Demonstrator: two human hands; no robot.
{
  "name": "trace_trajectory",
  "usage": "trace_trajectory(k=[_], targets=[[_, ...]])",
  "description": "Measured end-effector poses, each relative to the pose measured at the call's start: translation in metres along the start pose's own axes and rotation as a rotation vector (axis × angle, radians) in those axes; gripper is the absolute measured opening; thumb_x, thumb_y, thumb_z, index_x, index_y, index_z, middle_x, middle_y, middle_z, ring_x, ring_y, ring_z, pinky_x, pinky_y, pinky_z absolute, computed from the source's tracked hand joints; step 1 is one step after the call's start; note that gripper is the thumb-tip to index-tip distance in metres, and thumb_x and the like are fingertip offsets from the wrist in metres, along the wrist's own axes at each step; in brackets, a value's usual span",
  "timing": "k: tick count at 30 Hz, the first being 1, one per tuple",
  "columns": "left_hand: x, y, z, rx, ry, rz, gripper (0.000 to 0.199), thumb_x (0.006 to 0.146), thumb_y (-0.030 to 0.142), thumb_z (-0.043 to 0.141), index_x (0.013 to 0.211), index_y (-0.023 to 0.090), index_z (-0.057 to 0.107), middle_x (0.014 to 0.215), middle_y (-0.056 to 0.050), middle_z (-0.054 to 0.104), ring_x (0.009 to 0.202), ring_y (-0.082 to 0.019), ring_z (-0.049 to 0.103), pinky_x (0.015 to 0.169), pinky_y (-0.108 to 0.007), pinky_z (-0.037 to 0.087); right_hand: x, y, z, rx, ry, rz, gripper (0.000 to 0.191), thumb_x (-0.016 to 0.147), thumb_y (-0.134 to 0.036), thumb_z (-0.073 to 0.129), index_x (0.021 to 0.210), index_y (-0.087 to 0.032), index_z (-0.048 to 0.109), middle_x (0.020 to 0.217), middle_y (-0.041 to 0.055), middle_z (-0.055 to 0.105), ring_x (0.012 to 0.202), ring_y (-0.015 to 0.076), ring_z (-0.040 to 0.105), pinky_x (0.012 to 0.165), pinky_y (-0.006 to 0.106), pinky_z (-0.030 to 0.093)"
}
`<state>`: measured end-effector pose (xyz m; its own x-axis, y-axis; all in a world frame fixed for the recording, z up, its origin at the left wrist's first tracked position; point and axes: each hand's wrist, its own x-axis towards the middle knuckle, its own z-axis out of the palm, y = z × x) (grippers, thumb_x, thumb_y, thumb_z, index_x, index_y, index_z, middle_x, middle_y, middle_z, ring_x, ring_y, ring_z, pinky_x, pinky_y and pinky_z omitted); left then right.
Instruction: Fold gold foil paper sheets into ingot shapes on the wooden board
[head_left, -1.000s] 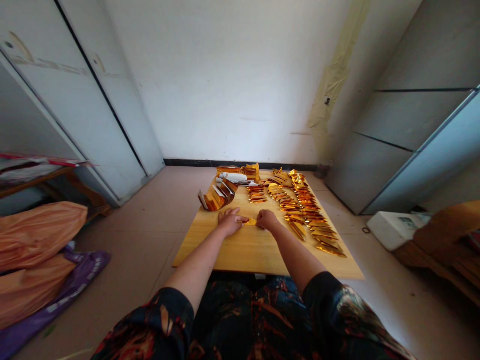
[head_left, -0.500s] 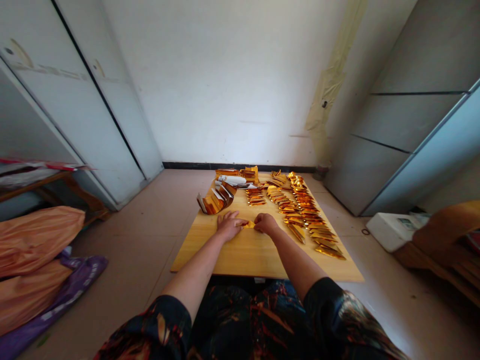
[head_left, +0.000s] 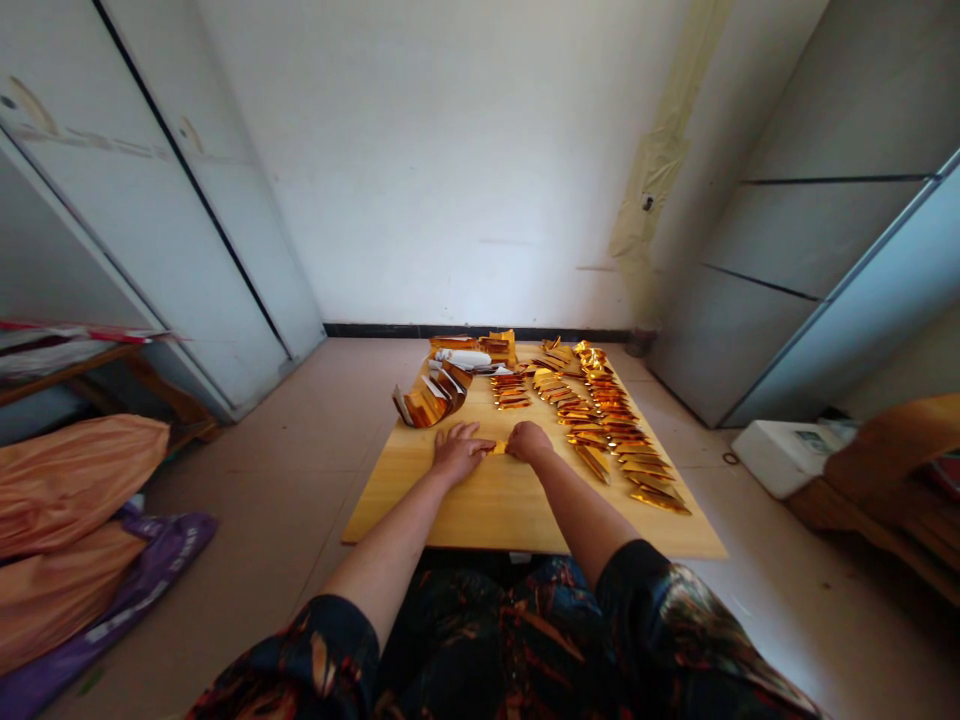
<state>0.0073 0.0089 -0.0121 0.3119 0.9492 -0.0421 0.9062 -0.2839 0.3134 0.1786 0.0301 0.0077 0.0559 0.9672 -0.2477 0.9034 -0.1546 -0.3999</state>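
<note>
Grasping a gold strip [head_left: 499, 448], the left hand [head_left: 456, 453] has its left end, the right hand [head_left: 530, 442] its right; folded pieces [head_left: 594, 463] lie beyond and right of the strip.

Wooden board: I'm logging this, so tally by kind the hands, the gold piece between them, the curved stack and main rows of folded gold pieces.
Hands: 2, left hand and right hand
Gold piece: 1
Curved stack: 1
Main rows of folded gold pieces: 3
Total: 7
</note>
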Motion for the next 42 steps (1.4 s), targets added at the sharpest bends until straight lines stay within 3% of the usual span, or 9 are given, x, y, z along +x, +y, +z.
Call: trace_trajectory(k=[6, 10, 13, 20, 26, 30, 33, 37, 42], targets=[[0.0, -0.004, 0.004, 0.002, 0.023, 0.097, 0.037, 0.079, 0.048, 0.058, 0.116, 0.044, 0.06, 0.145, 0.005, 0.04, 0.135, -0.028, 0.028, 0.108, -0.054, 0.021, -0.014, 0.009, 0.006, -0.094, 0.113, -0.169, 0.017, 0.08, -0.025, 0.057, 0.093, -0.024, 0.069, 0.102, 0.0047, 0.064, 0.085, 0.0147, 0.062, 0.067, 0.021, 0.042], [0.001, -0.005, 0.011, 0.009, 0.127, 0.195, 0.028, 0.084, 0.037, 0.054, 0.11, 0.035, 0.066, 0.132, 0.002, 0.055, 0.128, -0.023, 0.04, 0.108, -0.042, 0.03, -0.026, 0.021, 0.01, -0.192, 0.178, -0.469, 0.024, 0.09, -0.029, 0.046, 0.095, -0.025, 0.069, 0.105, 0.0047, 0.062, 0.097, 0.0146, 0.057, 0.075, 0.02, 0.041], [0.0, -0.005, 0.015, -0.002, 0.199, 0.308, 0.028, 0.088, 0.028, 0.049, 0.109, 0.027, 0.066, 0.122, -0.002, 0.062, 0.116, -0.018, 0.052, 0.103, -0.034, 0.038, -0.029, 0.027, 0.01, -0.199, 0.164, -0.558, 0.024, 0.09, -0.029, 0.047, 0.098, -0.026, 0.069, 0.104, 0.0042, 0.062, 0.1, 0.015, 0.054, 0.08, 0.021, 0.04], [0.003, -0.006, 0.023, 0.012, 0.348, 0.403, 0.025, 0.088, 0.018, 0.047, 0.103, 0.02, 0.066, 0.1, -0.006, 0.07, 0.092, -0.018, 0.061, 0.085, -0.032, 0.047, -0.025, 0.026, 0.015, -0.137, 0.2, -0.474, 0.023, 0.088, -0.028, 0.047, 0.097, -0.025, 0.068, 0.097, 0.0041, 0.062, 0.095, 0.0155, 0.055, 0.075, 0.022, 0.04], [0.006, -0.006, 0.026, -0.049, 0.399, 0.313, 0.03, 0.088, 0.015, 0.044, 0.109, 0.019, 0.065, 0.086, -0.007, 0.07, 0.082, -0.017, 0.06, 0.078, -0.029, 0.048, -0.023, 0.025, 0.019, -0.036, 0.232, -0.415, 0.022, 0.087, -0.027, 0.049, 0.098, -0.025, 0.067, 0.097, 0.0036, 0.064, 0.091, 0.0149, 0.057, 0.072, 0.022, 0.04], [0.005, 0.002, 0.026, -0.166, 0.403, 0.272, 0.031, 0.086, 0.013, 0.045, 0.108, 0.019, 0.065, 0.091, -0.007, 0.07, 0.088, -0.017, 0.06, 0.082, -0.029, 0.047, -0.014, 0.028, 0.022, 0.147, 0.258, -0.375, 0.016, 0.082, -0.024, 0.054, 0.089, -0.022, 0.069, 0.093, 0.0032, 0.066, 0.082, 0.0137, 0.058, 0.068, 0.022, 0.04], [0.005, 0.008, 0.025, -0.314, 0.381, 0.172, 0.026, 0.083, 0.017, 0.05, 0.102, 0.02, 0.067, 0.098, -0.005, 0.07, 0.093, -0.017, 0.06, 0.086, -0.027, 0.046, -0.009, 0.03, 0.021, 0.37, 0.163, -0.382, 0.011, 0.078, -0.022, 0.058, 0.081, -0.02, 0.068, 0.075, 0.0005, 0.066, 0.069, 0.0121, 0.056, 0.061, 0.021, 0.04], [0.008, 0.009, 0.023, -0.542, 0.267, 0.017, 0.021, 0.079, 0.024, 0.052, 0.088, 0.017, 0.07, 0.085, -0.003, 0.072, 0.082, -0.016, 0.063, 0.076, -0.024, 0.046, -0.009, 0.03, 0.015, 0.722, -0.071, -0.308, 0.013, 0.074, -0.027, 0.062, 0.078, -0.016, 0.068, 0.06, -0.0014, 0.064, 0.052, 0.0091, 0.051, 0.05, 0.019, 0.037], [0.013, 0.004, 0.016, -0.763, 0.133, -0.003, 0.024, 0.073, 0.029, 0.054, 0.078, 0.012, 0.07, 0.073, -0.002, 0.07, 0.07, -0.015, 0.06, 0.066, -0.024, 0.043, -0.009, 0.03, 0.01, 0.891, -0.201, -0.287, 0.019, 0.072, -0.033, 0.063, 0.073, -0.014, 0.066, 0.054, -0.0013, 0.062, 0.046, 0.0072, 0.049, 0.046, 0.018, 0.036]])
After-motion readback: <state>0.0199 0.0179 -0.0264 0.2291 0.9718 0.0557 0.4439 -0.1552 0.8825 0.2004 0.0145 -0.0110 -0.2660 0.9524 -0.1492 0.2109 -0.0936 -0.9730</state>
